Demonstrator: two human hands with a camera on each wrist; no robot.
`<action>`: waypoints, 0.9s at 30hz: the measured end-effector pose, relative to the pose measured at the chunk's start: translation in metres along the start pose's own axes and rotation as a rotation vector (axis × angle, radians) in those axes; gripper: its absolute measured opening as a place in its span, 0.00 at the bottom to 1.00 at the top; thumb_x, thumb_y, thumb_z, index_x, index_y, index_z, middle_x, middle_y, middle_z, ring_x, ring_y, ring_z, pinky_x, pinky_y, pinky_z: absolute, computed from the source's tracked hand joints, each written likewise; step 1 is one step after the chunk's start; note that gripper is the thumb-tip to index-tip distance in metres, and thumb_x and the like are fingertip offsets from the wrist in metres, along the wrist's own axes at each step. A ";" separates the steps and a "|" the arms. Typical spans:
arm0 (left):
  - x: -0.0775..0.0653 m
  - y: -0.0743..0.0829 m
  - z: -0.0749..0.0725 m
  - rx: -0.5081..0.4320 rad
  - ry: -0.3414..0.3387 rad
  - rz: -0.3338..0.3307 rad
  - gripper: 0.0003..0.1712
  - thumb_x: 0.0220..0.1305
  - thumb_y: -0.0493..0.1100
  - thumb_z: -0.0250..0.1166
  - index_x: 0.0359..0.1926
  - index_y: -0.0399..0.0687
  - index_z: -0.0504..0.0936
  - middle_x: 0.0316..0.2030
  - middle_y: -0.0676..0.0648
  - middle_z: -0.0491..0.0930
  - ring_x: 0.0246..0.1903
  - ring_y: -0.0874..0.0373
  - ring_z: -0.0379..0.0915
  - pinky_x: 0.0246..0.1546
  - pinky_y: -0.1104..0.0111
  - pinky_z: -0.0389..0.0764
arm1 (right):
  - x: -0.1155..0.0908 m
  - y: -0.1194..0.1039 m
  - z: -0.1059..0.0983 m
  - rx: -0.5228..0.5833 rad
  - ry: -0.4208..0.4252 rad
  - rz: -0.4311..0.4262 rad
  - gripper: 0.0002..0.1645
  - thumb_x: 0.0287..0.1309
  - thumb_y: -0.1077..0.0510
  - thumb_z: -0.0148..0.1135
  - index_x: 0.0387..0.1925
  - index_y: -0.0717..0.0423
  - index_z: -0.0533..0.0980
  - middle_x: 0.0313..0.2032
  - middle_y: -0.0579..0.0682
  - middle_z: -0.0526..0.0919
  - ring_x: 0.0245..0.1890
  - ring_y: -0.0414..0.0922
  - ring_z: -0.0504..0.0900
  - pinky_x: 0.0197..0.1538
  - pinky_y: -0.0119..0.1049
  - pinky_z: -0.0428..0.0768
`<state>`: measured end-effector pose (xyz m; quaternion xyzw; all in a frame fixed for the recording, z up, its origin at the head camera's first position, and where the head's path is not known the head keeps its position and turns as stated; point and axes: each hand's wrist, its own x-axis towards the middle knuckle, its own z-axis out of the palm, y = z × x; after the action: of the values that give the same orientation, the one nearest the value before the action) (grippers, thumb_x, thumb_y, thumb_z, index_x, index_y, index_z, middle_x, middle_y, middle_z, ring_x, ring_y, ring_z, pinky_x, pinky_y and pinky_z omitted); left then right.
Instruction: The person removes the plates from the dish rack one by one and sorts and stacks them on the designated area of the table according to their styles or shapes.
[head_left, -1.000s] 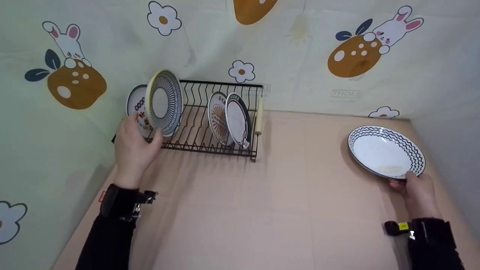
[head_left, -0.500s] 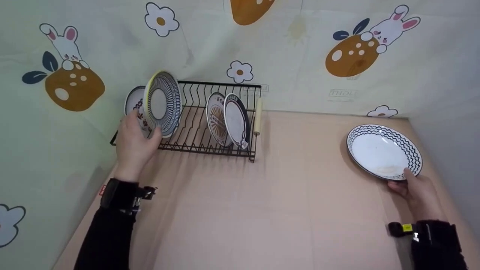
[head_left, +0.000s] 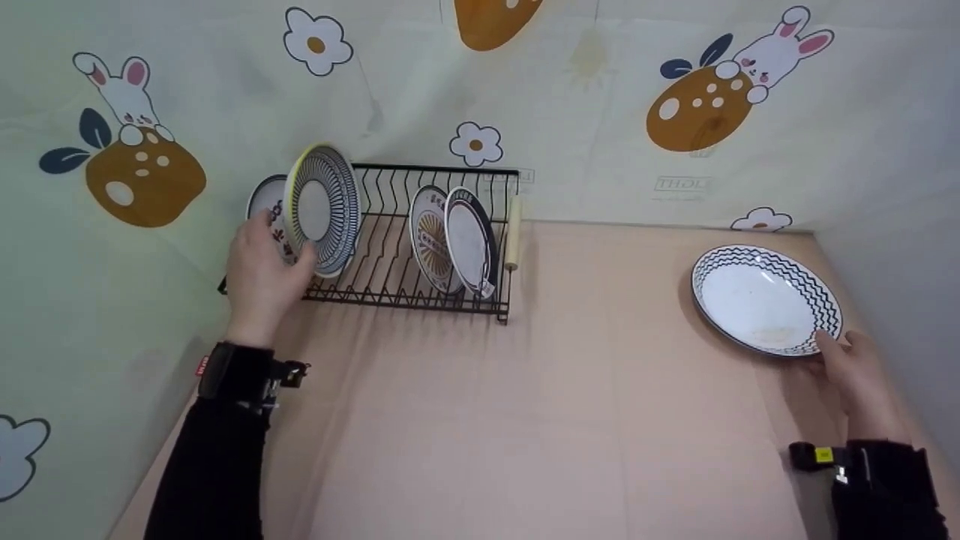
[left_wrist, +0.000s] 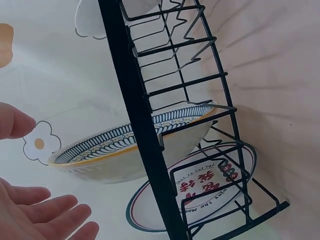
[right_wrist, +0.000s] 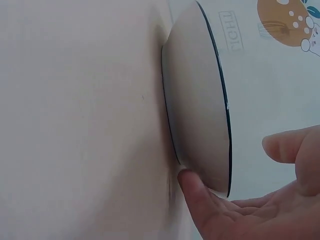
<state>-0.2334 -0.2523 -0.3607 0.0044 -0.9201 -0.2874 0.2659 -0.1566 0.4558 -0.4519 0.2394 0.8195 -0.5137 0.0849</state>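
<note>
On the right of the table, a deep white plate [head_left: 765, 300] with black zigzag lines round its rim sits by my right hand [head_left: 859, 375]. In the right wrist view the fingers touch its underside near the base, while the thumb [right_wrist: 282, 145] stands off the rim. At the left end of a black wire dish rack [head_left: 405, 304], my left hand [head_left: 262, 277] is spread beside a yellow-rimmed deep plate [head_left: 319, 210] with blue stripes. The left wrist view shows a gap between its thumb and fingers [left_wrist: 55, 212] and that plate. Behind stands a plate with red print [left_wrist: 200, 187].
Two more plates stand toward the rack's right end: one with a brown sunburst [head_left: 431, 240], one with a dark rim [head_left: 471, 240]. A wooden handle [head_left: 513, 232] is on the rack's right side. Patterned cloth [head_left: 585, 112] forms the walls behind and beside.
The right thumb has come away from the zigzag plate's rim, and that hand has drawn slightly to the right. My left hand has shifted a little forward beside the yellow-rimmed plate.
</note>
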 end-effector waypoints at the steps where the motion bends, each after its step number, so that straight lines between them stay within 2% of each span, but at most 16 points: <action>1: 0.001 0.000 0.000 0.011 0.001 0.003 0.38 0.62 0.43 0.64 0.66 0.23 0.62 0.56 0.24 0.70 0.57 0.30 0.66 0.58 0.40 0.67 | 0.000 -0.001 -0.002 -0.006 0.003 0.018 0.53 0.72 0.38 0.33 0.70 0.72 0.22 0.71 0.77 0.31 0.71 0.64 0.56 0.70 0.65 0.45; 3: 0.003 -0.001 0.001 0.037 0.000 0.003 0.39 0.62 0.43 0.64 0.66 0.22 0.61 0.55 0.23 0.69 0.57 0.29 0.66 0.57 0.39 0.67 | 0.000 -0.002 -0.004 0.029 0.003 0.032 0.53 0.72 0.37 0.34 0.70 0.68 0.19 0.72 0.72 0.26 0.72 0.70 0.34 0.69 0.68 0.42; 6: 0.007 -0.002 0.002 0.071 -0.013 -0.011 0.40 0.63 0.44 0.63 0.66 0.21 0.60 0.55 0.23 0.69 0.56 0.28 0.66 0.56 0.38 0.67 | -0.001 -0.004 -0.004 0.060 0.023 0.004 0.52 0.72 0.39 0.34 0.71 0.66 0.20 0.73 0.69 0.24 0.73 0.67 0.31 0.70 0.66 0.40; 11: 0.012 -0.004 0.002 0.086 -0.044 -0.061 0.42 0.65 0.46 0.61 0.68 0.21 0.58 0.58 0.22 0.67 0.59 0.28 0.64 0.58 0.38 0.66 | -0.005 -0.011 -0.002 0.028 0.089 -0.072 0.50 0.72 0.41 0.34 0.72 0.69 0.24 0.73 0.70 0.25 0.73 0.66 0.30 0.72 0.60 0.40; 15: 0.016 -0.005 0.002 0.088 -0.056 -0.074 0.42 0.65 0.48 0.61 0.68 0.22 0.58 0.59 0.22 0.66 0.59 0.28 0.64 0.58 0.38 0.68 | -0.009 -0.016 -0.002 0.020 0.115 -0.079 0.50 0.72 0.39 0.34 0.73 0.66 0.26 0.74 0.69 0.26 0.73 0.66 0.30 0.72 0.63 0.42; 19: 0.020 -0.006 0.004 0.089 -0.074 -0.093 0.42 0.65 0.49 0.61 0.68 0.23 0.57 0.58 0.23 0.67 0.58 0.29 0.66 0.55 0.38 0.70 | -0.012 -0.020 0.002 0.014 0.160 -0.116 0.48 0.72 0.40 0.36 0.75 0.63 0.29 0.75 0.68 0.29 0.73 0.66 0.31 0.71 0.64 0.41; 23: 0.022 -0.006 0.005 0.084 -0.084 -0.101 0.41 0.66 0.49 0.60 0.67 0.23 0.59 0.54 0.24 0.70 0.54 0.30 0.69 0.49 0.38 0.74 | -0.012 -0.022 0.009 -0.057 0.233 -0.209 0.45 0.73 0.44 0.37 0.75 0.67 0.35 0.74 0.71 0.36 0.73 0.67 0.36 0.72 0.61 0.41; 27: 0.024 -0.006 0.007 0.077 -0.093 -0.095 0.38 0.65 0.48 0.60 0.65 0.23 0.60 0.52 0.25 0.72 0.51 0.31 0.72 0.45 0.39 0.76 | -0.013 -0.022 0.014 -0.075 0.259 -0.256 0.44 0.73 0.45 0.39 0.75 0.68 0.37 0.74 0.71 0.38 0.74 0.66 0.37 0.73 0.58 0.40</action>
<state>-0.2582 -0.2573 -0.3564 0.0447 -0.9406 -0.2640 0.2085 -0.1572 0.4317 -0.4353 0.1939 0.8659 -0.4544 -0.0783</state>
